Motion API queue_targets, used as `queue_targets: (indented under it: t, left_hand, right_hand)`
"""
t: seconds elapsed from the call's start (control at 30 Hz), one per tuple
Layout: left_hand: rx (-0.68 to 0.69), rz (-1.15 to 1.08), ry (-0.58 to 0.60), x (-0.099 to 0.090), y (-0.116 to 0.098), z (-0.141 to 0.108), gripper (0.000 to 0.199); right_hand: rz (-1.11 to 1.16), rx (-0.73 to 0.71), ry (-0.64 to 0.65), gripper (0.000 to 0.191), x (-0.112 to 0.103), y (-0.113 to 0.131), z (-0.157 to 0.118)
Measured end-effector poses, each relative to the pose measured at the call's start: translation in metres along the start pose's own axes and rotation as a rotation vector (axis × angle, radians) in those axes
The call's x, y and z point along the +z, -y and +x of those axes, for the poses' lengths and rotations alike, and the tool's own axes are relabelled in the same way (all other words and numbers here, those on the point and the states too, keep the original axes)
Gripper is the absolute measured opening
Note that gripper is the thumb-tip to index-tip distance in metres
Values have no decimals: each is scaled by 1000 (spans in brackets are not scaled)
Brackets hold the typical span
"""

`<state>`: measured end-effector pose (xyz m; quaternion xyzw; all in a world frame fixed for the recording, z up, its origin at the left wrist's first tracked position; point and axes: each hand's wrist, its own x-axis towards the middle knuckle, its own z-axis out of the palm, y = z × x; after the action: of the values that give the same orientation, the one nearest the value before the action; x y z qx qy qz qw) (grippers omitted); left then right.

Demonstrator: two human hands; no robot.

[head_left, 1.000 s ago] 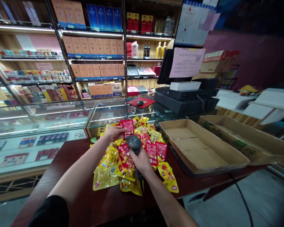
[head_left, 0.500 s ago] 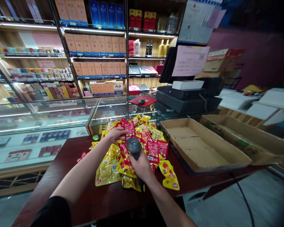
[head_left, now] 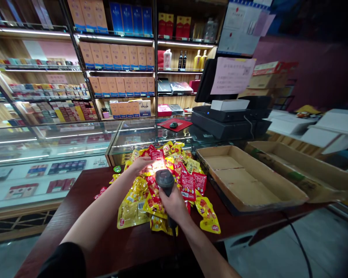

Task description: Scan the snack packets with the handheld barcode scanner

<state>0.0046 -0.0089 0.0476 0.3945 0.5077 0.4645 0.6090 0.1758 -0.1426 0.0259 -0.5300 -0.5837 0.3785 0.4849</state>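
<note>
My right hand point(head_left: 174, 204) is wrapped round the handle of a dark barcode scanner point(head_left: 164, 180), whose head points away from me. Bright light from it falls on a red snack packet point(head_left: 157, 155) just beyond. The edge of that packet is pinched in my left hand point(head_left: 141, 165). Under and around both hands lies a heap of yellow and red snack packets point(head_left: 188, 186). A larger yellow packet point(head_left: 130, 215) lies at the heap's near left, and another yellow packet point(head_left: 208, 216) at its near right. The scanner's lower handle is partly hidden by my right hand.
Two shallow cardboard trays point(head_left: 251, 202) stand right of the heap on the dark red table point(head_left: 98, 239). Behind are a glass counter point(head_left: 133, 133), a mouse point(head_left: 173, 125) on a red mat and a cash register point(head_left: 220, 123). A black cable point(head_left: 300, 241) hangs at the right.
The scanner's light has come on, brightening the red packet in front of it. Both hands have stayed almost in place.
</note>
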Motion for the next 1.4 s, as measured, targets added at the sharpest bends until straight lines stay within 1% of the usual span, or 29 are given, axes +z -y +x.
queue_targets:
  t: [0.1,0.17,0.23,0.27,0.33,0.4,0.47,0.57,0.63,0.7,0.8,0.9,0.97,1.07,1.17,1.23,1.3,1.33,1.4]
  left_hand:
    - [-47,26,43,-1,-4,-5,35]
    - [-51,-1,88,0,-7,-8,33]
    - [-73,-18,132,1,-9,-12,32]
    - [-87,-21,151,2,-9,-13,31]
    - [-116,-18,186,5,-10,-16,29]
    - [-127,-12,218,7,-10,-17,27]
    - [-128,-9,235,10,-10,-17,26]
    - [-141,4,226,17,-10,-18,27]
    - [-152,23,207,26,-11,-18,29]
    - [-147,39,193,40,-13,-17,30]
    - [-132,54,239,72,-16,-10,31]
    - [-116,62,294,117,-17,3,32]
    - [-100,60,320,153,-14,13,32]
    - [-92,44,400,213,-7,26,29]
    - [-125,39,435,271,4,34,27]
    - [-139,46,482,304,13,38,29]
    - [-139,77,489,327,21,40,37]
    - [-138,100,473,334,25,41,43]
    - [-137,141,433,341,29,42,53]
  right_hand:
    - [218,82,78,32,-9,2,10]
    - [418,166,116,32,-22,4,26]
    - [601,243,80,27,-37,8,46]
    - [706,273,96,25,-46,10,57]
    - [900,369,229,18,-61,15,78]
    - [1040,452,367,16,-74,19,93]
    - [1115,521,426,15,-81,20,103]
    - [1159,591,444,14,-88,17,109]
    - [1174,606,460,14,-94,14,110]
    - [1181,601,463,13,-104,9,111]
    - [1178,564,426,10,-132,5,110]
    - [1152,511,338,9,-174,3,107]
    - [1125,473,266,9,-206,1,103]
    - [1107,427,145,11,-255,-6,96]
    - [1104,400,20,14,-300,-20,88]
    - [1084,385,-74,13,-327,-31,81]
    - [1060,376,-167,11,-347,-40,73]
    - [1054,371,-203,9,-355,-44,70]
    - [1056,362,-239,8,-364,-48,64]
